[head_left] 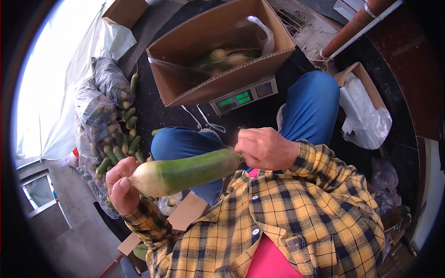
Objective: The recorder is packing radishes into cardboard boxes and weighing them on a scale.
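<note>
While the left hand's [123, 185] grip is clamped on the pale tip of a long green-and-white radish [190, 171], the right hand's [266, 148] grip is closed round its green end, above the lap. Beyond the knees, an open brown cardboard box [204, 30] stands on a grey scale [243, 97] with green-lit displays. Black floor [150, 104] separates the box from clear plastic bags of radishes [95, 109] toward the floor's left edge, beside white sheeting [69, 69].

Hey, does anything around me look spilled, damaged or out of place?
Mainly the loose green radishes at left: they lie jumbled beside the plastic bags, possibly spilled, possibly just laid there. The large radish between your left hand and right hand shows no obvious damage.
</note>
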Available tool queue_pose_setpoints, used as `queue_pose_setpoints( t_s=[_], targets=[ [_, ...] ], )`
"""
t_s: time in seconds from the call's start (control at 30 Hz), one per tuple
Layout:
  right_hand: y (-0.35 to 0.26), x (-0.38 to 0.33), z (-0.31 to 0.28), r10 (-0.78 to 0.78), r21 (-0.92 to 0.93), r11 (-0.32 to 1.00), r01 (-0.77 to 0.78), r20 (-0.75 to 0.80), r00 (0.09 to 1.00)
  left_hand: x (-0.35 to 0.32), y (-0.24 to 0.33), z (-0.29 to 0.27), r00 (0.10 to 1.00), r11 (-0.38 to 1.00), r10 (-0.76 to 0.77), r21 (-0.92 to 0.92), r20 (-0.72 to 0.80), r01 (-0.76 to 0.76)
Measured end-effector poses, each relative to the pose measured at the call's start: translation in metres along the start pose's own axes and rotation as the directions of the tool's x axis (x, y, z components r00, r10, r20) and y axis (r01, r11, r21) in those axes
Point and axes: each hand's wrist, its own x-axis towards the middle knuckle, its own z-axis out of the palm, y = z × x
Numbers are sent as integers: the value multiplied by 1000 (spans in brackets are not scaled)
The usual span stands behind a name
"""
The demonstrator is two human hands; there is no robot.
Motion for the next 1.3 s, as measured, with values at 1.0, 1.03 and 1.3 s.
queue_pose_setpoints(
  t_s=[1.0,1.03,1.3],
  targets=[
    [146,114,-113,460,345,882,-320,-491,740,259,-73,131,849,639,170,599,501,-482],
    [144,114,-112,450,367,884,-290,-503,737,267,-90,129,837,593,100,643,538,-485],
    [126,116,-109,403,186,914,-361,-520,753,200,-18,14,975,554,222,821,16,-140]
  ],
)
